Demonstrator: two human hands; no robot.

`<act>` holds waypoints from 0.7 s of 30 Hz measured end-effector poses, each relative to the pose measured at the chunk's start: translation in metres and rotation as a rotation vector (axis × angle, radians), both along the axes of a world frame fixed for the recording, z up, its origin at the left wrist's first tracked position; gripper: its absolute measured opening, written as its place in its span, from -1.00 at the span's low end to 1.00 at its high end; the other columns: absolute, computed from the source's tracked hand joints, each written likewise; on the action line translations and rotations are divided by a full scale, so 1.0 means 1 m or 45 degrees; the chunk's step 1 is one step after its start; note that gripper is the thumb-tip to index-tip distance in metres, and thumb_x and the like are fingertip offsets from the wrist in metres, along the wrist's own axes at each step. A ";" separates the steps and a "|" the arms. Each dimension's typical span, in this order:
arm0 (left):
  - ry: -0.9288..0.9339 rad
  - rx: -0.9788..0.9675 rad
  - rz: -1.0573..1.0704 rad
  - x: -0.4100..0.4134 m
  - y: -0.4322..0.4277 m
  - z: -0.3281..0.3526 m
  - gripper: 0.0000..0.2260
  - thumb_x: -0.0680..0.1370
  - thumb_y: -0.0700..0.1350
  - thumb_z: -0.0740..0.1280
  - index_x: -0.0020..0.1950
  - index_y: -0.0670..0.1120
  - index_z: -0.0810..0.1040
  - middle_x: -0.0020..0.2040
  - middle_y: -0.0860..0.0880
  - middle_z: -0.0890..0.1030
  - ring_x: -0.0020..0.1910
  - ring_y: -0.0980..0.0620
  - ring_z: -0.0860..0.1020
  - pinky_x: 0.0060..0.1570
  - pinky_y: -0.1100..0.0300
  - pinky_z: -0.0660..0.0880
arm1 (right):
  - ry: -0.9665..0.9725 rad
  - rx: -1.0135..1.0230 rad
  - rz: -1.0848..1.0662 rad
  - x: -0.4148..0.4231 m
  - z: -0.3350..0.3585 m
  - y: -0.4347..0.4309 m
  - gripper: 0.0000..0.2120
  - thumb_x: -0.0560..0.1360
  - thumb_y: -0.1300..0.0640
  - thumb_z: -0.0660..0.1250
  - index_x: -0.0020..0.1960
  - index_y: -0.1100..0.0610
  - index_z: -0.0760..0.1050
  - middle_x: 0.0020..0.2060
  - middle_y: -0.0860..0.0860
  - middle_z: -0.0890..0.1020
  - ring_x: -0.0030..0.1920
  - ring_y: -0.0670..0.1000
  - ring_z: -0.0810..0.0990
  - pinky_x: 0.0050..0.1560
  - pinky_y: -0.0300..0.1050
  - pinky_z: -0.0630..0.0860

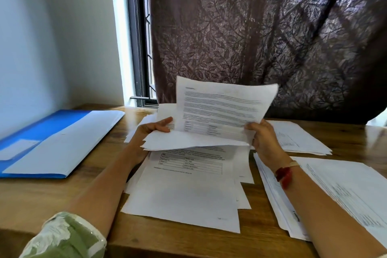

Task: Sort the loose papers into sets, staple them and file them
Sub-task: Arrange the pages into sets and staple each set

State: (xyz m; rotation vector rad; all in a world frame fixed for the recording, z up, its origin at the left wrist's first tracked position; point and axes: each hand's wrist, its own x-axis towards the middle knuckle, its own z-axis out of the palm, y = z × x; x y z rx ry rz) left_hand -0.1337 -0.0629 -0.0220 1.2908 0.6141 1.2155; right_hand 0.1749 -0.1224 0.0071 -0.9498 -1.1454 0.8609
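Both hands hold a small bundle of printed sheets raised above the table centre. My left hand grips its left edge, thumb on top. My right hand grips the lower right corner, and the top sheet stands tilted up toward me. Under the bundle lies a loose pile of papers with a printed table on its top page. A blue folder lies at the left with white sheets on it. No stapler is in view.
Two more paper stacks lie on the wooden table: one at the far right, one at the near right under my right forearm. A dark patterned curtain and a window frame stand behind the table.
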 end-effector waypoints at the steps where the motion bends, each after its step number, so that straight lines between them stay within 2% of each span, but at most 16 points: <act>1: -0.020 -0.098 -0.067 0.002 -0.002 0.005 -0.72 0.20 -0.11 0.59 -0.12 -0.12 0.72 0.20 -0.05 0.63 0.19 -0.07 0.57 0.10 0.15 0.55 | -0.037 -0.007 0.072 -0.003 -0.001 0.000 -0.74 0.47 0.32 0.28 0.02 0.01 0.56 -0.08 -0.11 0.69 -0.07 -0.09 0.66 -0.10 -0.17 0.56; 2: -0.029 -0.149 -0.082 0.005 -0.006 0.007 -0.84 0.32 -0.22 0.47 -0.12 -0.12 0.73 0.13 -0.05 0.66 0.14 -0.10 0.58 0.03 0.16 0.58 | -0.078 -0.021 0.143 -0.007 0.000 -0.002 -0.75 0.43 0.28 0.33 0.04 0.02 0.56 -0.07 -0.11 0.70 -0.06 -0.09 0.67 -0.09 -0.17 0.57; 4: 0.005 -0.072 0.061 0.007 -0.008 0.007 -0.71 0.43 -0.39 0.30 -0.27 -0.08 0.73 -0.09 -0.02 0.70 -0.01 -0.10 0.58 -0.16 0.24 0.60 | -0.177 -0.059 0.265 -0.013 -0.002 -0.001 -0.71 0.35 0.23 0.36 0.05 0.06 0.59 -0.03 -0.03 0.70 0.01 -0.01 0.67 0.00 -0.10 0.60; 5: 0.013 -0.020 0.115 0.008 -0.008 0.006 -0.68 0.44 -0.41 0.30 -0.30 -0.07 0.72 -0.09 -0.05 0.69 -0.03 -0.10 0.57 -0.19 0.25 0.59 | -0.213 -0.078 0.309 -0.017 -0.002 -0.002 -0.74 0.38 0.24 0.36 0.05 0.07 0.60 -0.01 0.01 0.70 0.04 0.05 0.65 0.06 -0.05 0.60; 8: -0.016 0.019 0.117 0.005 -0.005 0.001 -0.80 0.36 -0.33 0.42 -0.15 -0.08 0.72 0.10 -0.12 0.64 0.08 -0.14 0.56 -0.10 0.19 0.59 | -0.197 -0.147 0.407 -0.020 -0.002 -0.004 -0.80 0.56 0.22 0.25 0.10 0.08 0.60 0.05 0.05 0.68 0.11 0.12 0.62 0.15 0.01 0.54; 10: 0.009 0.022 0.106 0.003 -0.004 0.000 -0.81 0.34 -0.29 0.42 -0.13 -0.07 0.72 0.10 -0.05 0.66 0.09 -0.10 0.58 -0.07 0.17 0.59 | -0.051 -0.194 0.414 -0.018 -0.001 -0.001 -0.70 0.62 -0.01 0.14 0.20 0.06 0.56 0.12 0.05 0.66 0.16 0.09 0.60 0.20 0.02 0.51; 12: 0.035 -0.010 0.037 0.003 -0.004 0.001 -0.75 0.27 -0.25 0.51 -0.08 -0.06 0.72 0.16 -0.05 0.64 0.13 -0.10 0.57 -0.04 0.14 0.59 | 0.102 -0.276 0.209 -0.012 -0.001 0.005 -0.59 0.60 -0.19 0.08 0.12 0.04 0.58 0.10 0.04 0.66 0.15 0.06 0.59 0.20 0.05 0.49; 14: 0.053 -0.094 -0.016 0.002 -0.004 0.001 -0.63 0.18 -0.15 0.56 -0.02 -0.05 0.71 0.22 -0.11 0.60 0.14 -0.13 0.55 -0.05 0.09 0.59 | 0.063 -0.291 0.022 -0.005 -0.007 0.012 -0.66 0.59 -0.15 0.16 0.07 0.04 0.59 0.12 0.05 0.64 0.19 0.09 0.56 0.25 0.05 0.46; 16: 0.065 -0.118 -0.014 0.001 -0.001 0.000 -0.51 0.09 -0.07 0.64 0.00 -0.06 0.70 0.24 -0.13 0.58 0.11 -0.14 0.55 -0.09 0.08 0.60 | -0.074 -0.290 0.066 -0.001 -0.014 0.013 -0.73 0.52 -0.07 0.32 0.18 0.00 0.52 0.17 0.05 0.60 0.24 0.13 0.53 0.27 0.06 0.47; 18: 0.070 -0.102 -0.007 0.003 -0.003 0.002 -0.46 0.01 -0.02 0.68 -0.05 -0.08 0.70 0.19 -0.11 0.61 0.04 -0.10 0.59 -0.15 0.12 0.60 | -0.147 -0.408 0.184 -0.004 -0.017 0.014 -0.53 0.41 -0.03 0.47 0.28 -0.02 0.46 0.16 0.06 0.60 0.18 0.13 0.57 0.19 0.06 0.54; 19: 0.062 -0.079 -0.005 0.004 -0.005 0.003 -0.47 -0.01 -0.02 0.68 -0.09 -0.07 0.71 0.14 -0.09 0.63 -0.01 -0.07 0.61 -0.18 0.14 0.60 | -0.262 -0.454 0.205 -0.009 -0.016 0.013 -0.53 0.40 -0.04 0.48 0.26 -0.02 0.48 0.12 0.05 0.63 0.11 0.10 0.61 0.09 0.01 0.59; 21: 0.075 -0.052 0.012 0.006 -0.010 0.005 -0.62 0.12 -0.07 0.63 -0.11 -0.05 0.71 0.09 -0.07 0.66 -0.05 -0.05 0.63 -0.19 0.15 0.60 | -0.482 -0.525 0.153 -0.021 -0.009 0.008 -0.77 0.47 -0.06 0.41 0.06 0.03 0.58 -0.07 0.02 0.67 -0.07 0.04 0.63 -0.16 -0.15 0.58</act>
